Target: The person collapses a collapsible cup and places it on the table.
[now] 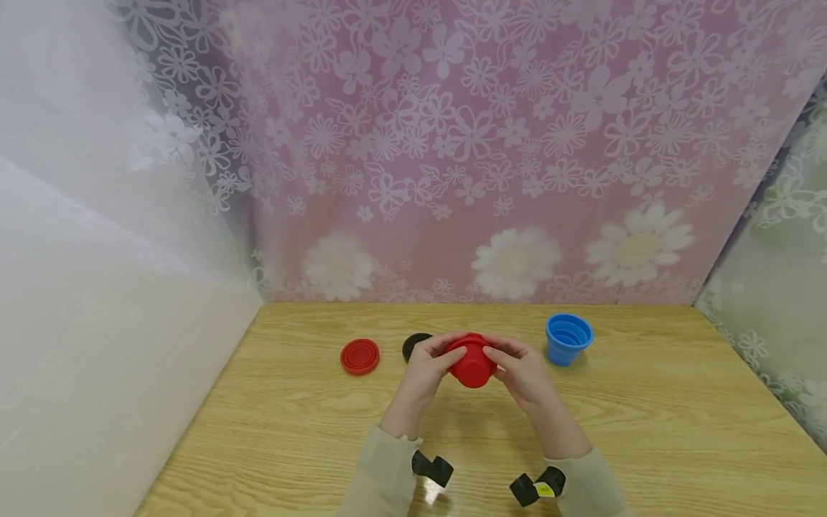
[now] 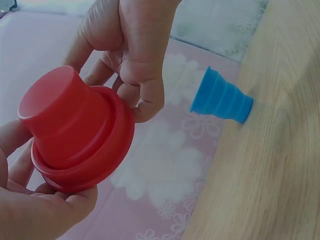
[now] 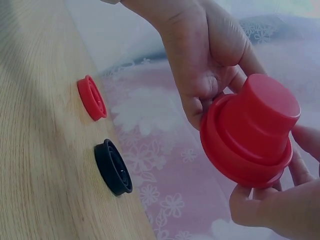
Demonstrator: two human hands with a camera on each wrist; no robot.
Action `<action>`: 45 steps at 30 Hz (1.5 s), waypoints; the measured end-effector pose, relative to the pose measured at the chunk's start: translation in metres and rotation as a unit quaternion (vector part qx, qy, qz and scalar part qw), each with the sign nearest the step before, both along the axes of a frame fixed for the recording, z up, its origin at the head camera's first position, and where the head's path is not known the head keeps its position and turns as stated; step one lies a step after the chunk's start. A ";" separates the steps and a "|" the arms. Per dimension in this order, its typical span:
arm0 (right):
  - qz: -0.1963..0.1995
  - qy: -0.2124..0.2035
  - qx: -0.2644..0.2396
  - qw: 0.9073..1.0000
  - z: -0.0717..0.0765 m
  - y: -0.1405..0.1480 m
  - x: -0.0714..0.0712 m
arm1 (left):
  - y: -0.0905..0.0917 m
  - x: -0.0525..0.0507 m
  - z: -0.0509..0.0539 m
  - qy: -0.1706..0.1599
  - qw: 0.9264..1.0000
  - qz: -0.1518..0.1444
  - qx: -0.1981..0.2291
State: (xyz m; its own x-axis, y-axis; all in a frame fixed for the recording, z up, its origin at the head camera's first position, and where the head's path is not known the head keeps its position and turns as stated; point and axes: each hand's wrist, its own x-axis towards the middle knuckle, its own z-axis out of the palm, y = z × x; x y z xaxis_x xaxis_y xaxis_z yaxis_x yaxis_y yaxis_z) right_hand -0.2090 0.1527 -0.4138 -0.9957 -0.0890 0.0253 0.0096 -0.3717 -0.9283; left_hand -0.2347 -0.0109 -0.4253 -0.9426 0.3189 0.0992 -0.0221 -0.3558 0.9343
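1. Left hand (image 1: pixel 424 370) and right hand (image 1: pixel 526 373), fingers curled, grip the red, round, stepped, rubbery-looking cup (image 1: pixel 473 369) above the wood-grained desk (image 1: pixel 291 445).
2. Uneven thumb pressure could buckle it; a slackened grip could drop it.

A person's forearms (image 1: pixel 408 413) in beige sleeves (image 1: pixel 388 463) reach away from me, slanting inward. The left hand (image 1: pixel 428 364) and right hand (image 1: pixel 526 373) come together almost level, mirroring each other. Both grip from opposite sides: fingers (image 1: pixel 444 339) curled around the far side, thumbs (image 1: pixel 454 356) on the near side, tips facing without touching.
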 end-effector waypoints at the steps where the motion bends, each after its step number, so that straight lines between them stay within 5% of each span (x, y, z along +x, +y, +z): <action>1: 0.002 -0.003 0.004 1.000 0.001 0.000 0.000 | 0.000 0.000 0.000 0.002 1.000 0.000 -0.003; 11: -0.019 0.006 0.070 0.997 0.000 -0.003 -0.005 | 0.003 -0.002 0.001 0.042 0.997 0.027 -0.050; 19: -0.080 0.025 0.188 0.979 0.000 -0.005 -0.005 | 0.001 0.010 0.017 0.104 0.988 0.037 -0.107; 28: -0.078 0.080 0.223 0.968 -0.002 -0.001 -0.004 | 0.001 0.010 0.014 0.195 0.960 0.083 -0.181; 37: 0.039 0.158 0.210 0.964 -0.014 0.018 -0.005 | 0.003 0.015 0.011 0.243 0.940 0.121 -0.208; 45: 0.008 0.151 0.212 0.966 -0.014 0.012 -0.002 | 0.004 0.019 0.011 0.301 0.915 0.157 -0.219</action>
